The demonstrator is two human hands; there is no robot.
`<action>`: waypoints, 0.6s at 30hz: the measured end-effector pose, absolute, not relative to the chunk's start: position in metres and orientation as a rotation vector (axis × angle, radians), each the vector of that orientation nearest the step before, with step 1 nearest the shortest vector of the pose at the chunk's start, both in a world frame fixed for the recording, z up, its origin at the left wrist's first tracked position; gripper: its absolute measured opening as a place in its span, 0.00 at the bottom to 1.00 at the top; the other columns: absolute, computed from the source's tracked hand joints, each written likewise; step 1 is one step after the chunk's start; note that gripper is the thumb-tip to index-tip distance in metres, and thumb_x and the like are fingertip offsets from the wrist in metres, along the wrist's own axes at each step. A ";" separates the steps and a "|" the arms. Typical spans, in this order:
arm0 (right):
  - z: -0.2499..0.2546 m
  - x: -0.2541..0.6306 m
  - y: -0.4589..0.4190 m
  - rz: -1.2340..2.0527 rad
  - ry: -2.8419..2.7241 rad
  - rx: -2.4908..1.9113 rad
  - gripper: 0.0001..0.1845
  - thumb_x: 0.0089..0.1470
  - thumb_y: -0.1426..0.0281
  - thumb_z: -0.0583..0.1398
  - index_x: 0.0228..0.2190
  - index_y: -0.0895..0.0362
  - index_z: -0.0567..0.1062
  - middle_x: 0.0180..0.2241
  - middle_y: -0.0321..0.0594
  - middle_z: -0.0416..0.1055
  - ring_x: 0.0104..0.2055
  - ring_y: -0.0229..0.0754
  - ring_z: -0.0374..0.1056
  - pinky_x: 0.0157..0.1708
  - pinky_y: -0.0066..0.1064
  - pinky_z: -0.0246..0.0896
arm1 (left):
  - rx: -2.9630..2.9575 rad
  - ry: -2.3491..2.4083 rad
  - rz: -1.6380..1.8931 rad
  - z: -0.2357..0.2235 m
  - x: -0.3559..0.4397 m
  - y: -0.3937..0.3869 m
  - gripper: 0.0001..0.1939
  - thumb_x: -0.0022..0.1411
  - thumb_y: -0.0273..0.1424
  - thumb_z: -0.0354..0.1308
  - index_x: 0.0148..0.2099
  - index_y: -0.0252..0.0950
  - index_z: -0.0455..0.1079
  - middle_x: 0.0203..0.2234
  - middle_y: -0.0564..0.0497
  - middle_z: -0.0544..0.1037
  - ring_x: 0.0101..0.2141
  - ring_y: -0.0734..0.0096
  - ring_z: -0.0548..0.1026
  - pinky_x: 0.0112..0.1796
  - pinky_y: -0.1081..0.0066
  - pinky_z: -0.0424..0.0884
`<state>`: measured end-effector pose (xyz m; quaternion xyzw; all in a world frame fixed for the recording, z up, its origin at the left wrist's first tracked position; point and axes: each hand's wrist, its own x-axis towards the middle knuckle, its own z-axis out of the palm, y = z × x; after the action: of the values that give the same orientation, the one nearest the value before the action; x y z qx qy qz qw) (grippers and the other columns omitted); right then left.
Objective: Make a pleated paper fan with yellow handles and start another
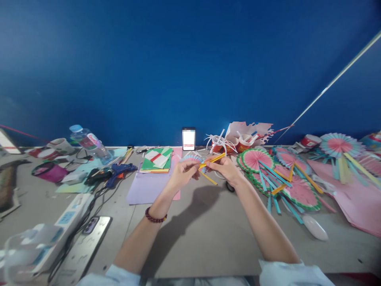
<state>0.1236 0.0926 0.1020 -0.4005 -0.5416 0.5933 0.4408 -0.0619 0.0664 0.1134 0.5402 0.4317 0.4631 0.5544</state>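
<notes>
Currently manipulating a yellow strip above the counter, my left hand and right hand pinch it; next move likely needs steadiness.

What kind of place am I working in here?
Probably a paper-craft workbench: there are pink-and-green pleated paper fans, a blue hot-glue gun and a stack of green and white paper sheets.

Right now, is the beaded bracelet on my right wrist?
No, the beaded bracelet circles your left wrist, while your right wrist is bare.
</notes>
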 end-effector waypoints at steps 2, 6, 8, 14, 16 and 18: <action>0.098 0.123 0.094 1.505 -1.318 -0.973 0.17 0.40 0.62 0.69 0.32 0.58 0.78 0.28 0.38 0.77 0.32 0.40 0.72 0.39 0.34 0.67 | 1.272 1.026 1.122 0.112 -0.062 0.067 0.17 0.50 0.40 0.65 0.35 0.31 0.76 0.18 0.52 0.75 0.20 0.74 0.73 0.26 0.73 0.73; 0.095 0.118 0.094 1.482 -1.268 -0.954 0.15 0.39 0.64 0.69 0.30 0.58 0.77 0.27 0.36 0.77 0.32 0.39 0.73 0.39 0.34 0.67 | 1.267 1.028 1.175 0.109 -0.060 0.067 0.17 0.48 0.40 0.67 0.34 0.32 0.76 0.23 0.48 0.79 0.25 0.68 0.78 0.29 0.70 0.75; 0.095 0.116 0.093 1.477 -1.265 -0.955 0.14 0.40 0.65 0.69 0.30 0.57 0.77 0.27 0.36 0.76 0.32 0.39 0.73 0.39 0.34 0.67 | 1.274 1.033 1.191 0.108 -0.060 0.068 0.17 0.48 0.40 0.67 0.35 0.32 0.77 0.24 0.47 0.80 0.27 0.66 0.78 0.29 0.70 0.75; 0.098 0.114 0.090 1.506 -1.251 -0.963 0.15 0.38 0.66 0.69 0.32 0.57 0.77 0.27 0.36 0.76 0.31 0.38 0.73 0.39 0.34 0.67 | 1.259 1.034 1.244 0.106 -0.060 0.069 0.15 0.46 0.40 0.68 0.32 0.33 0.77 0.22 0.48 0.80 0.26 0.64 0.79 0.28 0.69 0.76; 0.099 0.114 0.090 1.519 -1.256 -0.954 0.15 0.39 0.67 0.69 0.33 0.58 0.77 0.28 0.37 0.77 0.32 0.39 0.73 0.39 0.34 0.67 | 1.258 1.033 1.249 0.107 -0.060 0.069 0.15 0.46 0.40 0.68 0.31 0.33 0.77 0.22 0.48 0.79 0.25 0.65 0.78 0.28 0.69 0.76; 0.099 0.113 0.090 1.517 -1.257 -0.952 0.14 0.38 0.68 0.69 0.32 0.58 0.77 0.28 0.36 0.77 0.31 0.38 0.73 0.39 0.33 0.67 | 1.259 1.031 1.253 0.108 -0.060 0.068 0.14 0.46 0.39 0.68 0.31 0.33 0.78 0.21 0.48 0.79 0.25 0.65 0.78 0.28 0.69 0.76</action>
<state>0.1132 0.0897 0.0991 -0.3864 -0.5105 0.6159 0.4591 -0.0602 0.0682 0.1078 0.5246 0.4294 0.5220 0.5176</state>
